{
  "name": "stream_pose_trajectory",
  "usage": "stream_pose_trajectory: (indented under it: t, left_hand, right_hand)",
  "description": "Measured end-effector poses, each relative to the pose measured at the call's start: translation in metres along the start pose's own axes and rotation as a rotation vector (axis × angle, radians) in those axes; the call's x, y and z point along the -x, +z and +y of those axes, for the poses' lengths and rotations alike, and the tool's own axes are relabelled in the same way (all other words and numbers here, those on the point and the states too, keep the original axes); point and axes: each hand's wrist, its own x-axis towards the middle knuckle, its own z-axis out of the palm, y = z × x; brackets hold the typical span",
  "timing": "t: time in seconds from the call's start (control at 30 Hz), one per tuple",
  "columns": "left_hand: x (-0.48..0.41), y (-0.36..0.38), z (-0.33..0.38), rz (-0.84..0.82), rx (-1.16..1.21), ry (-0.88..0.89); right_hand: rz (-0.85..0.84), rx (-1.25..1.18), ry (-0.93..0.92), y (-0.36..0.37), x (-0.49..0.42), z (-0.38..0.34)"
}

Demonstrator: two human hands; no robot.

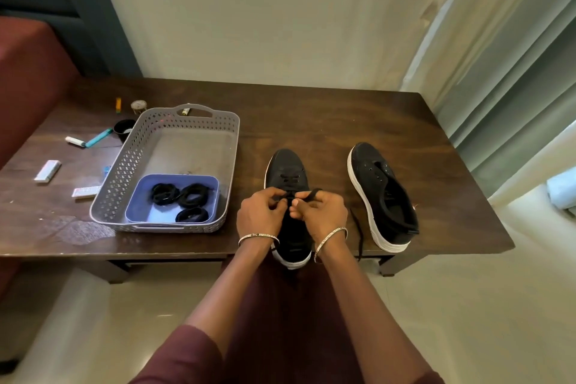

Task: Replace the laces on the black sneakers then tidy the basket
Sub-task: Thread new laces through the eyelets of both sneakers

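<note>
Both hands [291, 212] pinch lace [311, 195] over sneaker [286, 168].

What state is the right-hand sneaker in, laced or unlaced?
Unlaced: the right-hand sneaker shows bare eyelets, no lace crossing them.

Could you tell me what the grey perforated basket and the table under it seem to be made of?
Grey perforated basket: likely moulded plastic, matte, given its uniform cut-out walls and moulded handle. Dark brown table: apparently wood or veneer, semi-gloss; grain streaks and soft reflections show.
</note>
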Motion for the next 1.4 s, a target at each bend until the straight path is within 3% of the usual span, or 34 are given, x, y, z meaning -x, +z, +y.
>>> stream_pose_trajectory:
  t: [0.17, 0.37, 0.77, 0.93, 1.07, 1.27, 1.33, 1.4]
  left_hand:
    - [-0.010, -0.002, -0.002, -0.050, 0.002, -0.015]
    - [-0.016, -0.007, -0.003, -0.086, 0.033, -0.033]
    - [-0.020, -0.006, -0.008, -0.120, 0.048, -0.021]
    - [-0.031, -0.007, -0.016, -0.225, 0.308, -0.012]
    - [-0.050, -0.011, -0.014, -0.284, 0.059, 0.093]
    - [-0.062, -0.026, 0.003, -0.324, -0.291, 0.173]
    - [-0.066, -0.034, 0.013, -0.332, -0.333, 0.134]
    - [-0.072, -0.047, 0.030, -0.339, -0.169, 0.053]
  right_hand:
    - [0.115, 0.423, -0.267, 0.009, -0.002, 0.006]
    - [0.140, 0.613, -0.347, 0.024, -0.002, 0.005]
    - [0.144, 0.570, -0.294, 0.025, -0.013, 0.011]
    - [0.129, 0.384, -0.230, 0.021, -0.018, 0.016]
    - [0.119, 0.258, -0.151, 0.019, -0.018, 0.018]
    - [0.081, 0.262, -0.141, 0.016, -0.021, 0.018]
    - [0.082, 0.288, -0.149, 0.016, -0.022, 0.019]
    - [0.087, 0.279, -0.149, 0.016, -0.023, 0.020]
